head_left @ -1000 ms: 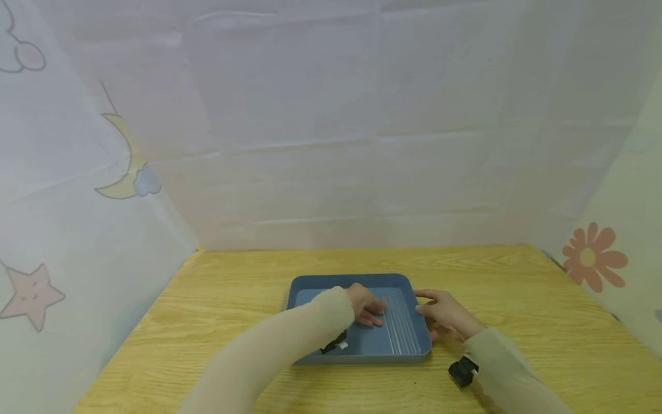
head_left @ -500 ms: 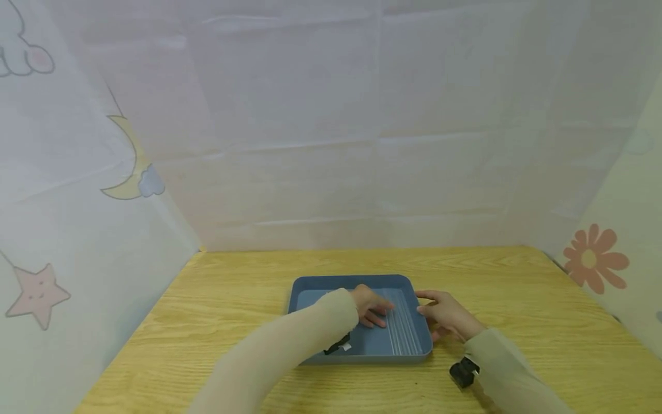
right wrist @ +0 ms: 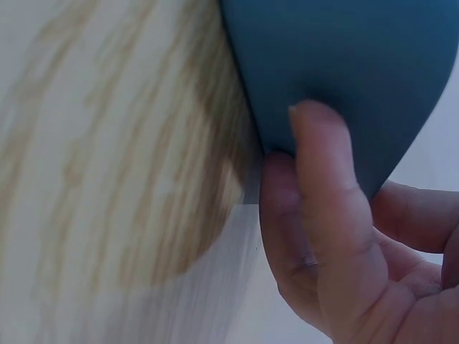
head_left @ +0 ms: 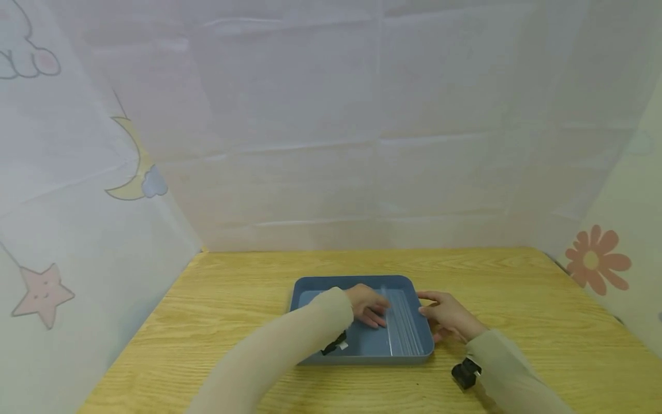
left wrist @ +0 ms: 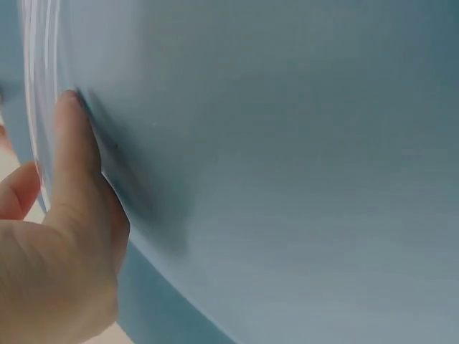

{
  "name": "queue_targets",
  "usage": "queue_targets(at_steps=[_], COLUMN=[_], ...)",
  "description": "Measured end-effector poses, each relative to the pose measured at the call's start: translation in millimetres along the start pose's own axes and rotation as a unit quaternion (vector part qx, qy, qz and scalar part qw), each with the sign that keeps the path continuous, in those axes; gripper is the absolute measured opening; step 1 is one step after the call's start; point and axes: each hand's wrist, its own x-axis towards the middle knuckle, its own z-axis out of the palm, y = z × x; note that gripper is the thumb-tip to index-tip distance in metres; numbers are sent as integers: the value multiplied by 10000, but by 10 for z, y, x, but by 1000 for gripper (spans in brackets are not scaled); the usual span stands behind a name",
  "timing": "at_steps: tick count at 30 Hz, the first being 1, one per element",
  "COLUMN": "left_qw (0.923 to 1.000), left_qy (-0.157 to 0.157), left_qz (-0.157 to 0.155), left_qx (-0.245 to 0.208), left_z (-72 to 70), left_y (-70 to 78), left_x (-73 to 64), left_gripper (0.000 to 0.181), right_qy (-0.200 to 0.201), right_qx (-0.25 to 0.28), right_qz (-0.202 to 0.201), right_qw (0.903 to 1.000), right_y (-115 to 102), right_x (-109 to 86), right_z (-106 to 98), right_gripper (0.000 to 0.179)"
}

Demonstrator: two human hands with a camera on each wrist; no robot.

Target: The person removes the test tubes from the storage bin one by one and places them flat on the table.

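A blue rectangular tray (head_left: 357, 359) lies on the table. Several clear thin rods or tubes (head_left: 405, 328) lie side by side along its right part. My left hand (head_left: 366, 305) reaches into the tray, palm down, its fingers extended at the left edge of these rods. In the left wrist view a straight finger (left wrist: 75, 136) touches the nearest clear rod, and the thumb is close to the row. My right hand (head_left: 450, 317) holds the tray's right wall. In the right wrist view its thumb (right wrist: 326, 143) presses the outer side, with another finger at the bottom edge.
The wooden table (head_left: 233, 299) extends around the tray. Pale cloth sheets (head_left: 351, 172) with printed shapes hang at the back and sides. A black wrist device (head_left: 465, 372) sits on the right sleeve; my left sleeve (head_left: 279, 345) crosses the tray's front left corner.
My left hand shifted slightly right, then back left along the rods. The rods' far ends now look blurred and a little spread. My right hand stays on the tray's side.
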Motion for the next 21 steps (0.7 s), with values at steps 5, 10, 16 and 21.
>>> queue_targets(at_steps=[5,10,16,21], left_qw=[9991,9952,9907,9894], left_qy=[-114,-246,-441,-329], left_qz=[100,203,306,421], left_qx=[-405,-920,-1247,-1351], left_z=[-41,-79,-156,-251], left_y=[28,106,176,194], left_x=[-32,-89,-209,-305], left_gripper=[45,45,49,49], right_qy=[5,46,40,35], right_qx=[42,9,16,14], right_qz=[15,31,13,-26], right_qw=[10000,10000,10000,10000], right_y=[2,7,4,-8], right_x=[-4,-4,-10,-19], right_z=[12,21,25,30], right_gripper=[50,50,51,51])
